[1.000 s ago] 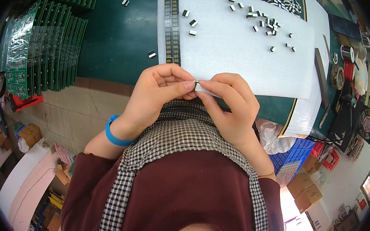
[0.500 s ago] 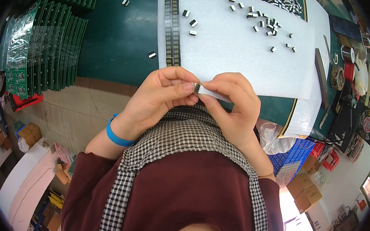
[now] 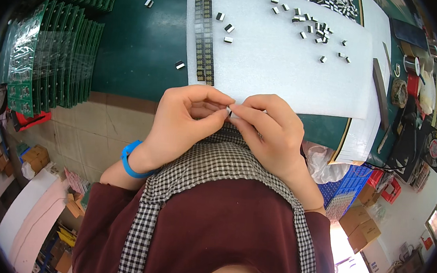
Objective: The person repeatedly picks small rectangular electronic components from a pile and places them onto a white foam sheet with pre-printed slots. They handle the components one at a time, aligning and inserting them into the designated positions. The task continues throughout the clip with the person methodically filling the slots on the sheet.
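Observation:
Just above my apron, my left hand (image 3: 182, 114) and my right hand (image 3: 274, 129) meet fingertip to fingertip. Thumb and forefinger of each are pinched on one small black-and-white digit display (image 3: 229, 113), mostly hidden by the fingers. A blue band (image 3: 135, 162) circles my left wrist. Beyond the hands lies a white foam sheet (image 3: 279, 85), bearing two side-by-side columns of digit displays (image 3: 205, 38), some face up with digits showing. Loose displays (image 3: 316, 31) of the same kind are scattered at its right, and a few lie nearer the columns.
Green circuit boards (image 3: 55, 57) in clear wrap stand in rows on the left of the green table (image 3: 133, 47). A dense pile of displays (image 3: 326, 0) sits at the far edge. To the right are a grey bar (image 3: 380, 93), a solder spool (image 3: 411, 64) and tools.
Both hands have turned a little and drawn the display slightly nearer me. Its pins and white side, visible before, are now mostly covered by fingers.

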`<state>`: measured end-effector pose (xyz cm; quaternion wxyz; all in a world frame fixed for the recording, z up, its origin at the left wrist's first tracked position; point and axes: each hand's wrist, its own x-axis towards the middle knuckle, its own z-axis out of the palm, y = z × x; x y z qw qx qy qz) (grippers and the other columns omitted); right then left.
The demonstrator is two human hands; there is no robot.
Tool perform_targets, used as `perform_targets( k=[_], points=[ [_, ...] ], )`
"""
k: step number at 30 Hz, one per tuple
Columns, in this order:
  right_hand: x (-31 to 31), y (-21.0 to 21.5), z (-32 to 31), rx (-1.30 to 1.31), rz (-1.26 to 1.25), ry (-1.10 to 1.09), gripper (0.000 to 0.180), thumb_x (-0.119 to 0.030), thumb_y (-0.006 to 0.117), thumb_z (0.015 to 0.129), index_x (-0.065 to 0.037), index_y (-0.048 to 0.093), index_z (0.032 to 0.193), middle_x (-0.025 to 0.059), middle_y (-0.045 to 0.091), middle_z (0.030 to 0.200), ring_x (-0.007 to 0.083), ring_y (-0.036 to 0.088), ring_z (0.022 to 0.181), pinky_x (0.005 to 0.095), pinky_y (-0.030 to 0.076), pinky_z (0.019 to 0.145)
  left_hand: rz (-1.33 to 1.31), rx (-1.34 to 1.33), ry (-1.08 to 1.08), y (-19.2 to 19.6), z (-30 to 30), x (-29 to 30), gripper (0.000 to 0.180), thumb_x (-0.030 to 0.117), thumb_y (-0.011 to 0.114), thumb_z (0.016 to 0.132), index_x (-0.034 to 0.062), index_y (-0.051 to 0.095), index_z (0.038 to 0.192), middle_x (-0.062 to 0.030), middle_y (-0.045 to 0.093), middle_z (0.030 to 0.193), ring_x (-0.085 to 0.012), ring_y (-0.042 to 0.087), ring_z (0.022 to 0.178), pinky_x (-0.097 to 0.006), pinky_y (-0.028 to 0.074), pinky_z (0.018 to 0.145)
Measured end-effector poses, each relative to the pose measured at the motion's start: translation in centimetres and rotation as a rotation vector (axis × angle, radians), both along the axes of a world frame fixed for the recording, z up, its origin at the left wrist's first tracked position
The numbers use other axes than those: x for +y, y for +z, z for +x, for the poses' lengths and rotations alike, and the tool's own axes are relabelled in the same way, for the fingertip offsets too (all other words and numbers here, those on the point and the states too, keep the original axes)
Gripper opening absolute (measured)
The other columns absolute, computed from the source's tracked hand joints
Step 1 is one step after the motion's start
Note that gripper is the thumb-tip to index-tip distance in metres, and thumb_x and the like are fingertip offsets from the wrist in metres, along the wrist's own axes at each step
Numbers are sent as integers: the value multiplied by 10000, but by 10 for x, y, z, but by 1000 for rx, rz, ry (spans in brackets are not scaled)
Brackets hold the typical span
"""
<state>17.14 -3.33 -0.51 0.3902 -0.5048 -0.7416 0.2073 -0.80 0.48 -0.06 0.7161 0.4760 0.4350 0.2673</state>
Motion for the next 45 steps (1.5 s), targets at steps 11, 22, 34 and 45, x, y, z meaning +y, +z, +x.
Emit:
perform_targets(
  k=[11, 22, 34, 45],
  points=[
    [-1, -6, 4, 747, -749, -177, 203, -51, 686, 805, 15, 642, 991, 51, 638, 898, 98, 602, 827, 233, 497, 748, 1241, 807, -198, -11, -4, 18, 260, 1, 614, 657, -28, 608, 915, -94, 543, 873, -222, 555, 849, -251, 494, 641],
    [1, -11, 5, 448, -402, -156, 191, -8, 719, 727, -7, 660, 909, 73, 634, 874, 146, 620, 797, 251, 504, 699, 457, 233, -159, -4, -13, 38, 237, -15, 659, 745, -40, 633, 980, -102, 639, 892, -199, 635, 821, -286, 522, 725],
    [2, -4, 3, 388, -201, -100, 242, 51, 737, 661, -12, 661, 882, 87, 624, 867, 171, 629, 787, 263, 522, 659, -469, -396, -95, -24, -2, 23, 177, 51, 629, 852, -28, 629, 1011, -104, 673, 878, -136, 659, 780, -241, 551, 732],
    [2, -3, 4, 387, -245, -108, 226, 53, 730, 670, -5, 651, 874, 93, 627, 862, 178, 625, 798, 265, 514, 681, -447, -402, -102, -22, 0, 24, 162, 48, 630, 852, -26, 631, 996, -103, 673, 875, -132, 656, 780, -234, 545, 727]
  ],
)
